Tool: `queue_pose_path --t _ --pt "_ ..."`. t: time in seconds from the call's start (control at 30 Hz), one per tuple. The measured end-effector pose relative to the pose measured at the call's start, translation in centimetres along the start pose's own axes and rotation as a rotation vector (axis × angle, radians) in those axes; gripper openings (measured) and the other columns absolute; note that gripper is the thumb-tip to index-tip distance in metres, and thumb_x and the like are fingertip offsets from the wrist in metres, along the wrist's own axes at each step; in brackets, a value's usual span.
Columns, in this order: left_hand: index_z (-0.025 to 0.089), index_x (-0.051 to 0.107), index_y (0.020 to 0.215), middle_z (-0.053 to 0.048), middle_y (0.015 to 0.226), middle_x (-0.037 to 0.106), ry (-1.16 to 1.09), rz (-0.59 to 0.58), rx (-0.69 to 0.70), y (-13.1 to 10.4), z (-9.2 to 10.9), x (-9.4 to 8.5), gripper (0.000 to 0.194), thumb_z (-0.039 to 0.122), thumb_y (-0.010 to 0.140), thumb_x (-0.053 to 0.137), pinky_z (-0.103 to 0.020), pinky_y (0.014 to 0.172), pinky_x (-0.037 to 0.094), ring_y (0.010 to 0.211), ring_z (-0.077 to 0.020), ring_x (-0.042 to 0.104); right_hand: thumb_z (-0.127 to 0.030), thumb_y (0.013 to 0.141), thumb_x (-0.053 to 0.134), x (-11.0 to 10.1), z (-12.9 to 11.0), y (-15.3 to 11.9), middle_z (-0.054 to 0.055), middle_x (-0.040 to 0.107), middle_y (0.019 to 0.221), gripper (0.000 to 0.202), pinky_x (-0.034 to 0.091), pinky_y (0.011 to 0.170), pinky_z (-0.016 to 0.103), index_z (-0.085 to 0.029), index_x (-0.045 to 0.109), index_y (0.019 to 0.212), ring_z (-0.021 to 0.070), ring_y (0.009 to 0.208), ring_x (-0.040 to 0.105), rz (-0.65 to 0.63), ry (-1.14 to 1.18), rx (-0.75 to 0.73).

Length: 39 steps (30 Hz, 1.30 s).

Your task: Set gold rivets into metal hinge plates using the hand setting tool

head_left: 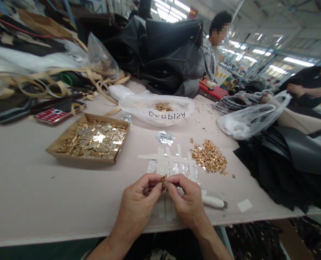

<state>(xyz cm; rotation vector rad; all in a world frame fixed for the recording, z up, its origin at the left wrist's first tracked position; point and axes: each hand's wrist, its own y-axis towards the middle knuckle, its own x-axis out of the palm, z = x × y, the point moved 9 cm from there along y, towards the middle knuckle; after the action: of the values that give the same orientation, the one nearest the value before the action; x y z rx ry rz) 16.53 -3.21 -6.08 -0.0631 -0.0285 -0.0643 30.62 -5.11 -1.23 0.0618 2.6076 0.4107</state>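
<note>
Between my two hands is a small gold metal piece (163, 179), pinched by the fingertips of both. My left hand (139, 202) is closed on its left side, and my right hand (186, 200) is closed on its right side. Beneath and beyond the hands, strips of pale tape (163, 166) and clear film lie on the table. To the right of the tape is a pile of small gold pieces (209, 157). A heap of silver discs (165, 137) lies just beyond it. The piece's exact shape is too small to tell.
A cardboard tray (50, 151) of flat gold plates stands at left. Behind are a white plastic bag (138, 108) and black leather bags (174, 47). A white-wrapped tool (213, 201) lies by my right hand. Black sheets (282, 159) cover the right side. Two people are beyond.
</note>
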Motion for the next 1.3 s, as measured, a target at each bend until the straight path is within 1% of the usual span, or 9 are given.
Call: queue_pose_path --t 0.27,0.47,0.6,0.73,0.87,0.93,1.0,1.13,1.3 --pt "0.024 0.073 0.092 0.007 0.080 0.074 0.241 -0.007 0.272 -0.7 2.0 -0.1 0.013 0.022 0.088 0.061 -0.012 0.067 0.053 0.069 -0.0071 0.070 -0.014 0.091 0.061 -0.5 -0.3 -0.2 -0.002 0.073 0.082 0.010 0.053 0.072 0.021 -0.022 0.067 0.092 0.0110 0.075 0.068 0.032 -0.028 -0.068" --pt "0.025 0.071 0.096 0.007 0.087 0.075 0.254 0.020 0.358 -1.2 2.3 0.2 0.015 0.017 0.089 0.061 -0.013 0.074 0.053 0.076 -0.0068 0.071 -0.017 0.091 0.063 -0.6 1.0 -0.6 -0.002 0.070 0.084 0.012 0.053 0.070 0.021 -0.023 0.063 0.101 0.0109 0.076 0.067 0.101 -0.031 -0.005" --pt "0.026 0.070 0.098 0.007 0.090 0.075 0.274 -0.037 0.408 -1.5 2.5 0.6 0.016 0.016 0.091 0.059 -0.014 0.076 0.053 0.079 -0.0068 0.071 -0.017 0.091 0.064 -0.9 1.2 -0.6 -0.003 0.067 0.081 0.020 0.053 0.070 0.022 -0.023 0.064 0.110 0.0108 0.072 0.065 0.091 -0.063 -0.048" --pt "0.026 0.067 0.101 0.007 0.089 0.074 0.324 -0.144 0.416 -1.5 2.7 0.8 0.016 0.017 0.091 0.058 -0.015 0.073 0.053 0.076 -0.0076 0.070 -0.013 0.093 0.061 -0.8 -0.1 -0.5 0.001 0.071 0.091 0.015 0.053 0.077 0.025 -0.022 0.066 0.104 0.0128 0.084 0.067 0.013 -0.083 -0.189" --pt "0.025 0.063 0.103 0.006 0.087 0.072 0.473 -0.237 0.416 -0.6 2.4 0.5 0.015 0.019 0.094 0.053 -0.019 0.073 0.055 0.076 -0.0099 0.070 -0.011 0.093 0.058 0.2 -1.1 -0.2 0.003 0.072 0.087 0.012 0.052 0.073 0.026 -0.019 0.066 0.098 0.0148 0.081 0.067 -0.024 -0.203 -0.310" --pt "0.024 0.063 0.107 0.002 0.095 0.073 0.578 -0.237 0.484 -0.1 2.5 0.3 0.019 0.018 0.095 0.049 -0.023 0.079 0.057 0.086 -0.0126 0.071 -0.010 0.093 0.055 1.1 -1.3 0.1 0.005 0.072 0.085 0.013 0.052 0.074 0.028 -0.017 0.065 0.095 0.0165 0.081 0.066 -0.042 -0.314 -0.378" --pt "0.021 0.061 0.113 -0.003 0.107 0.073 0.676 -0.195 0.622 -0.1 2.9 0.2 0.024 0.015 0.095 0.046 -0.029 0.089 0.058 0.098 -0.0157 0.070 -0.009 0.094 0.052 2.2 -1.2 0.3 0.006 0.072 0.086 0.016 0.051 0.075 0.031 -0.017 0.065 0.092 0.0181 0.082 0.065 -0.084 -0.433 -0.427" --pt "0.015 0.059 0.120 -0.009 0.119 0.070 0.845 -0.142 0.833 -1.2 2.6 0.7 0.032 0.011 0.094 0.042 -0.036 0.100 0.056 0.112 -0.0200 0.066 -0.011 0.095 0.052 3.2 -0.2 0.4 0.006 0.073 0.085 0.017 0.050 0.077 0.035 -0.017 0.066 0.087 0.0205 0.082 0.063 -0.191 -0.594 -0.377" --pt "0.013 0.058 0.129 -0.011 0.126 0.068 0.982 -0.176 0.914 -2.7 1.2 1.3 0.038 0.010 0.095 0.041 -0.039 0.101 0.056 0.120 -0.0233 0.061 -0.018 0.093 0.062 2.4 0.2 0.2 0.004 0.075 0.102 0.011 0.050 0.092 0.035 -0.020 0.069 0.101 0.0198 0.100 0.063 -0.421 -0.453 -0.194"
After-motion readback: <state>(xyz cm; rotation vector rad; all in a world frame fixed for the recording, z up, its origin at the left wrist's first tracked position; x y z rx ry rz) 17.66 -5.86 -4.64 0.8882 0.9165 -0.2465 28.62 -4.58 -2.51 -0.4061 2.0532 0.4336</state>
